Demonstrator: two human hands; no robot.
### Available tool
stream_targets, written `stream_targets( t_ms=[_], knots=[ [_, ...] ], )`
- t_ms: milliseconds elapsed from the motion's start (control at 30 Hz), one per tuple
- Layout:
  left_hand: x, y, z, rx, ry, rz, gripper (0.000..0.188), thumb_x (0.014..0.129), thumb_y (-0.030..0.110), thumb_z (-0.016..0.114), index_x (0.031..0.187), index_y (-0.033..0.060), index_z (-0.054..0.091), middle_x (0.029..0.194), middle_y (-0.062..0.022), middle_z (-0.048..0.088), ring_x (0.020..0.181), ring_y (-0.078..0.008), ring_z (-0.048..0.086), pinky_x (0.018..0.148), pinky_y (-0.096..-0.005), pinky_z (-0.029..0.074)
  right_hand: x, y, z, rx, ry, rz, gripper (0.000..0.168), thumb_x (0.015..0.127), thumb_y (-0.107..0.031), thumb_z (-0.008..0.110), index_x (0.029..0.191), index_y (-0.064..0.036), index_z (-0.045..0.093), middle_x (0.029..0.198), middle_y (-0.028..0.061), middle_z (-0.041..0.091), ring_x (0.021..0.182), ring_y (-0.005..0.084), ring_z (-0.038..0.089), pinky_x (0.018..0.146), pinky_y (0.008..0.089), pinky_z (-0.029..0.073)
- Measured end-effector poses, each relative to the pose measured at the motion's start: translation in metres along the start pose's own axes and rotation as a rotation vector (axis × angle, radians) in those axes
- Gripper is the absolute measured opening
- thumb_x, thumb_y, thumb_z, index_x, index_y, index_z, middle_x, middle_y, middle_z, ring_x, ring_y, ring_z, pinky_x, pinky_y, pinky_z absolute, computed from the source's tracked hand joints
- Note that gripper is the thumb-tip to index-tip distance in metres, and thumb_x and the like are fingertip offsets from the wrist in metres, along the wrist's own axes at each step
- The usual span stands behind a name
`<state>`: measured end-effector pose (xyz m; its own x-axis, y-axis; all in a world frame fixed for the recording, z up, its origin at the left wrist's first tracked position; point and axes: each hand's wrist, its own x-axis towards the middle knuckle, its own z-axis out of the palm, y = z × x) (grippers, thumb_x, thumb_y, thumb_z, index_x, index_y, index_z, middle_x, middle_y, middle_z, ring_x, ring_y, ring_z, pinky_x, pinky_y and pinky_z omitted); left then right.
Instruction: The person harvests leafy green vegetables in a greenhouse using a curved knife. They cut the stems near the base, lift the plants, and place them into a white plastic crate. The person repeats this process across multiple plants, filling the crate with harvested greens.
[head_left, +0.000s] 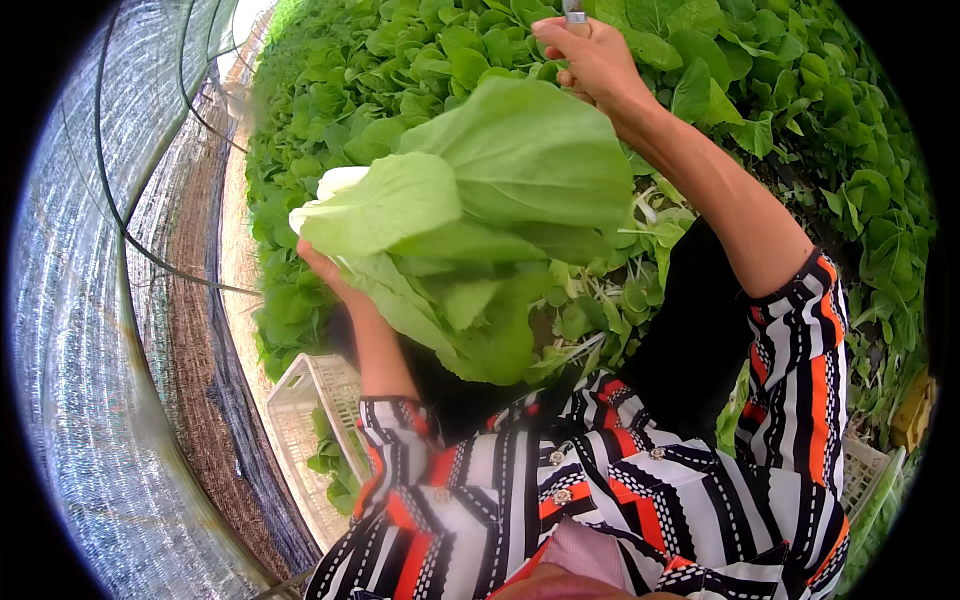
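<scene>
A large leafy head of bok choy-like greens (517, 165) spreads across the middle of the view. Its white stem ends point left, where my left hand (322, 262) holds it from below; most of that hand's fingers are hidden under the leaves. At the top, above the leaf tips, my right hand (589, 64) is closed around the handle of a tool (576, 22) with a metal collar; its far end runs out of the picture, so its kind cannot be told. Trimmed leaves and pale stalks (600, 307) lie on the ground beyond the held greens.
Dense leafy plants (390, 75) grow ahead and to the right. A white plastic crate (307, 375) with some greens stands at lower left, and part of another crate (862, 472) shows at lower right. Netting (82, 300) and thin curved hoops line the left side.
</scene>
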<state>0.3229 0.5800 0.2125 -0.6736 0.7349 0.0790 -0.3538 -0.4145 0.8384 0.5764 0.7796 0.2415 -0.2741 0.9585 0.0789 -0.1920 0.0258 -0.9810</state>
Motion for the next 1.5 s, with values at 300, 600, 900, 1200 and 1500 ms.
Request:
stream_targets(
  t_ms=[300,600,900,1200,1500],
  knots=[
    [0.027,0.069,-0.017,-0.164,-0.031,0.161,0.061,0.087,0.052,0.042,0.127,0.0063,0.048,0.122,-0.0121,0.053,0.107,-0.0274,0.055,0.091,-0.0420,0.046,0.008,0.010,-0.013,0.128,-0.073,-0.046,0.039,0.084,-0.009,0.058,0.119,0.003,0.047,0.099,0.0052,0.055,0.079,0.0109,0.050,0.074,0.0257,0.043],
    [-0.010,0.073,-0.013,-0.071,0.062,0.236,0.060,0.087,0.053,0.042,0.124,0.0062,0.049,0.118,-0.0122,0.055,0.104,-0.0273,0.056,0.089,-0.0408,0.047,-0.044,-0.012,0.032,0.129,-0.342,0.089,0.031,0.088,-0.014,0.058,0.117,-0.007,0.049,0.096,0.0084,0.063,0.077,0.0115,0.063,0.059,0.0251,0.049],
    [-0.021,0.084,-0.003,-0.029,0.084,0.281,0.060,0.086,0.054,0.042,0.122,0.0061,0.051,0.114,-0.0122,0.056,0.101,-0.0271,0.057,0.087,-0.0396,0.048,-0.050,-0.037,0.039,0.117,-0.262,-0.089,0.033,0.083,-0.025,0.071,0.106,-0.005,0.056,0.073,0.0005,0.053,0.046,0.0021,0.036,0.039,0.0175,0.024],
    [-0.014,0.124,0.011,-0.005,0.135,0.410,0.065,0.082,0.050,0.057,0.128,0.0051,0.046,0.118,-0.0122,0.054,0.103,-0.0243,0.056,0.088,-0.0391,0.048,-0.019,-0.039,0.020,0.077,-0.046,-0.050,0.032,0.087,-0.033,0.067,0.077,-0.006,0.053,0.069,0.0047,0.058,0.044,0.0033,0.043,0.036,0.0183,0.027],
    [-0.012,0.163,-0.114,-0.244,0.399,0.434,0.073,0.077,0.061,0.057,0.125,0.0082,0.047,0.117,-0.0110,0.052,0.103,-0.0235,0.053,0.086,-0.0372,0.045,0.013,0.010,0.014,-0.318,0.033,0.117,0.030,0.088,-0.032,0.067,0.078,-0.010,0.049,0.075,0.0052,0.062,0.047,0.0040,0.045,0.036,0.0179,0.028]
  ],
)
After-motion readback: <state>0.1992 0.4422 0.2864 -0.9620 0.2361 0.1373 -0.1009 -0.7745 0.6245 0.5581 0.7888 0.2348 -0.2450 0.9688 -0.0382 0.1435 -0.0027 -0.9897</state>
